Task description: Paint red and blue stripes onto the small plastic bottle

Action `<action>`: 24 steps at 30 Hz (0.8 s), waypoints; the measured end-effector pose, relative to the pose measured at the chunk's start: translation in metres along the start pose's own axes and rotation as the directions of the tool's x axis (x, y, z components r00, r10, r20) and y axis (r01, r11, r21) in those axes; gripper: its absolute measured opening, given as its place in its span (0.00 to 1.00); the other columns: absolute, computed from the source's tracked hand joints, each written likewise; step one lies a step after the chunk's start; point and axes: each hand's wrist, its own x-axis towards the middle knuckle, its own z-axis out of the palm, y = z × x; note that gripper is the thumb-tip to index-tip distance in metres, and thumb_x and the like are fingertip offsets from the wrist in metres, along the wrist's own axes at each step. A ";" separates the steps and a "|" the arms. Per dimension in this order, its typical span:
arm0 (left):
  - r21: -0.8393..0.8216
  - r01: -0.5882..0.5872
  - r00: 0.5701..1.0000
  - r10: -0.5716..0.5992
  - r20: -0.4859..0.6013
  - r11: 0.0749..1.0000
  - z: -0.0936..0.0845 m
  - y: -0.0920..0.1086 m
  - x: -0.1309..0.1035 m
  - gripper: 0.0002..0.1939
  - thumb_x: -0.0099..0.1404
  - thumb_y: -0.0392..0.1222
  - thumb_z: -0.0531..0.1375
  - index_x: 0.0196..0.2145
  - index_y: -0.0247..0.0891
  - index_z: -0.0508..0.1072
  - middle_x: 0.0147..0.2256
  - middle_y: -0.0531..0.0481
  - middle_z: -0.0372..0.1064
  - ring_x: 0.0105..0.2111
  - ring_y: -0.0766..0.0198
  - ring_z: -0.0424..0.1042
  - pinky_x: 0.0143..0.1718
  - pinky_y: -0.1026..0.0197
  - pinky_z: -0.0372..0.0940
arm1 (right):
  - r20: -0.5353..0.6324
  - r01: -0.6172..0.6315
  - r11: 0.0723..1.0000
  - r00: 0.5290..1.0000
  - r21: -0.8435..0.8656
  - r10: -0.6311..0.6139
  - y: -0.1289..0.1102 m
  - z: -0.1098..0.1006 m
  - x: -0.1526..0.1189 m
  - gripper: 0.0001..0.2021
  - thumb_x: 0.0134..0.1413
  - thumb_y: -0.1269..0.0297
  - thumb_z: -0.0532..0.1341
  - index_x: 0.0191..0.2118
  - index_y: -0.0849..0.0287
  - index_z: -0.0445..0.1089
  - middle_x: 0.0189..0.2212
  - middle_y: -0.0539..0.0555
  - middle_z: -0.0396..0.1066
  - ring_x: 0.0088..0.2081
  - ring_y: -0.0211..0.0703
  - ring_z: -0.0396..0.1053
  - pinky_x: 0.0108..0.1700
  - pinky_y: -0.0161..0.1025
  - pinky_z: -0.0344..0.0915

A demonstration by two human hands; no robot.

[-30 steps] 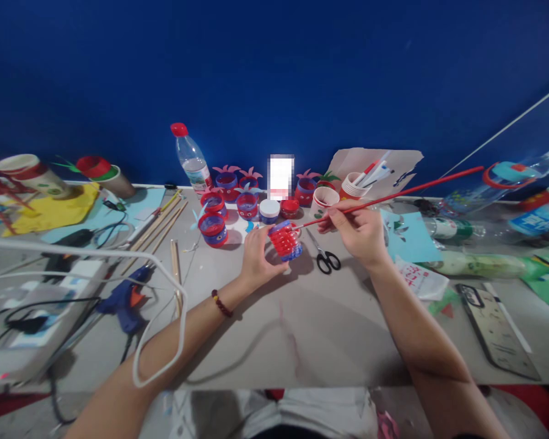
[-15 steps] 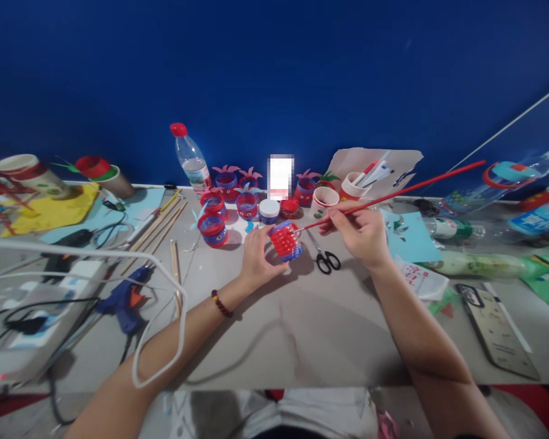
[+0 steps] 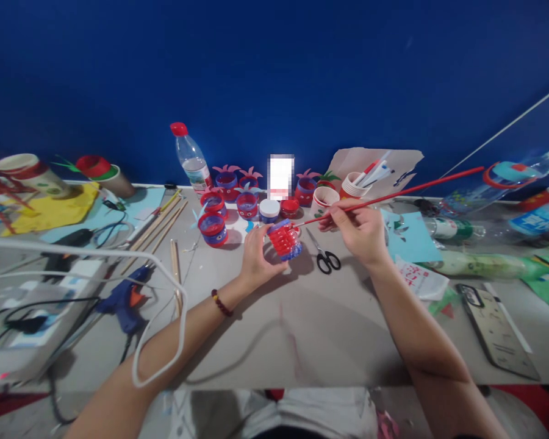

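Observation:
My left hand (image 3: 258, 259) is closed around a cut plastic bottle piece (image 3: 284, 241), tilted on its side, with red paint over its ridged middle and blue at both ends. My right hand (image 3: 359, 230) pinches a long red paintbrush (image 3: 416, 185). Its tip meets the upper right of the bottle piece. Behind the piece stand a white-lidded paint jar (image 3: 269, 210) and a red paint jar (image 3: 290, 208). Black-handled scissors (image 3: 328, 261) lie on the table just right of the piece. Several red and blue painted cups (image 3: 213, 229) stand behind my left hand.
A blue glue gun (image 3: 125, 299), a power strip (image 3: 68, 305) and a looping white cable (image 3: 183, 299) are at the left. Wooden sticks (image 3: 158, 225) lie nearby. A water bottle (image 3: 193, 161) stands at the back. At the right are a phone (image 3: 496, 329) and plastic bottles (image 3: 457, 228).
The brush has shifted slightly, its far end a little lower and its tip a bit higher against the bottle piece. My left hand is almost still.

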 end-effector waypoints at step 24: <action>0.039 -0.031 0.999 0.032 -0.018 0.999 0.001 0.000 0.000 0.43 0.47 0.41 0.70 0.59 0.41 0.58 0.52 0.42 0.66 0.52 0.47 0.69 0.57 0.42 0.63 | 0.055 0.069 0.993 0.996 -0.094 -0.064 -0.008 -0.001 -0.005 0.14 0.57 0.52 0.67 0.30 0.58 0.73 0.24 0.52 0.76 0.24 0.42 0.77 0.29 0.39 0.78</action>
